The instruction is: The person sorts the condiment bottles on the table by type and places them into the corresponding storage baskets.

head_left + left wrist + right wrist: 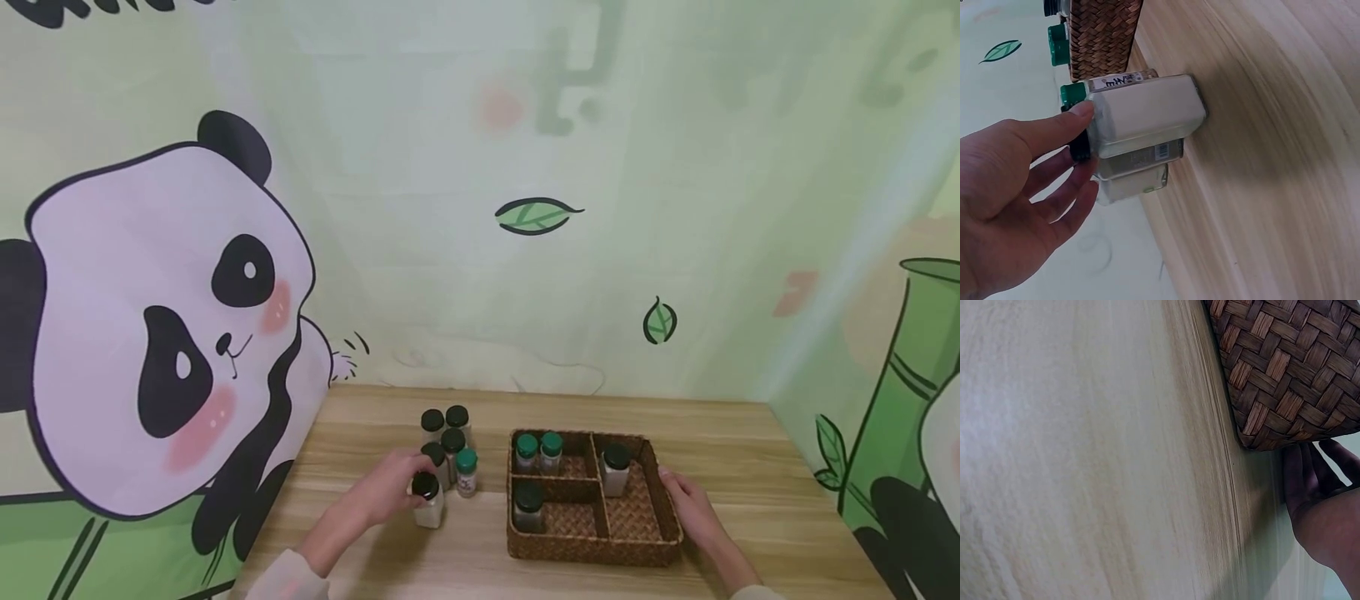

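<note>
My left hand (392, 489) pinches the black cap of a square clear spice jar (430, 510) filled with white powder. The left wrist view shows the thumb and fingertips at the cap, with the jar's white body (1150, 112) below them. Close behind it stand several more black-capped jars (453, 442) and a green-capped spice jar (467, 479). On the right, my right hand (693, 504) rests with its fingertips against the outer side of a brown woven basket (592, 550). In the right wrist view its fingers (1294, 472) lie along the basket's wall (1291, 381).
The basket has three compartments. Two green-capped jars (539, 454) stand in its back left one, a black-capped jar (528, 508) in the front left, and another black-capped jar (616, 475) in the right one. A wooden table (360, 575) meets a panda-print backdrop (420, 250).
</note>
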A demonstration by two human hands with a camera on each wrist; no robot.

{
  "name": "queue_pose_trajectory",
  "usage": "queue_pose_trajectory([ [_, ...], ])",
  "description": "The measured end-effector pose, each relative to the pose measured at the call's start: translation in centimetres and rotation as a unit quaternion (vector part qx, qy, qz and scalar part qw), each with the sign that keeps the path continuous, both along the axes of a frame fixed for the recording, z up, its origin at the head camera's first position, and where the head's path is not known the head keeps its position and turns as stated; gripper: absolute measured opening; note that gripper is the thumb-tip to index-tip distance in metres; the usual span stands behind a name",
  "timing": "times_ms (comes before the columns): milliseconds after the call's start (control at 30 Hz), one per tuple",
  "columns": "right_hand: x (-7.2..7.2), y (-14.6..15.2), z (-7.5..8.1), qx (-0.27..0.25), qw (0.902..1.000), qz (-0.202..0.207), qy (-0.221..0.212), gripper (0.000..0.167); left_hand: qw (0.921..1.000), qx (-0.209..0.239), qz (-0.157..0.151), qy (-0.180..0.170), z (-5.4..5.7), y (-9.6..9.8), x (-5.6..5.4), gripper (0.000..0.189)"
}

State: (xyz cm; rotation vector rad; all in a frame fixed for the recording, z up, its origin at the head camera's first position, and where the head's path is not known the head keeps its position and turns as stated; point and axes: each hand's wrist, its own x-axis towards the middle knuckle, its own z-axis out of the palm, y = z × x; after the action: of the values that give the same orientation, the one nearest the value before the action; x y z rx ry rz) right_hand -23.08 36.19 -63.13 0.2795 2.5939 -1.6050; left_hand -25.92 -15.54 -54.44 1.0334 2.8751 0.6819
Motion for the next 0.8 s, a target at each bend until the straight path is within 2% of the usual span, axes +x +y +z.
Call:
queue_pose_trajectory([
  [200,-0.1,0.1,-0.1,0.004,1.0000,-0.002,-0.004,0.083,0.9996,-0.017,-0.012,0.017,-0.4,-0.2,-0.2,0.034],
  [367,-0.1,0.2,-0.4,0.011,0.9999,-0.001,-0.007,0.083,0.9995,-0.018,-0.018,0.017,0.3,-0.1,0.0,0.036],
  [467,-0.1,0.1,-0.4,0.011,0.9999,-0.003,-0.009,0.083,0.9998,-0.010,-0.013,0.010,1.2,0.3,0.3,0.039],
  [600,-0.1,0.1,-0.2,0.012,0.9999,-0.004,-0.004,0.084,0.9997,0.005,-0.019,0.012,3.0,1.4,0.5,0.042],
  [800,-0.1,-0.1,-0.2,0.012,0.9999,-0.005,-0.002,0.084,0.9989,0.037,-0.029,-0.003,5.9,4.3,1.1,0.044],
])
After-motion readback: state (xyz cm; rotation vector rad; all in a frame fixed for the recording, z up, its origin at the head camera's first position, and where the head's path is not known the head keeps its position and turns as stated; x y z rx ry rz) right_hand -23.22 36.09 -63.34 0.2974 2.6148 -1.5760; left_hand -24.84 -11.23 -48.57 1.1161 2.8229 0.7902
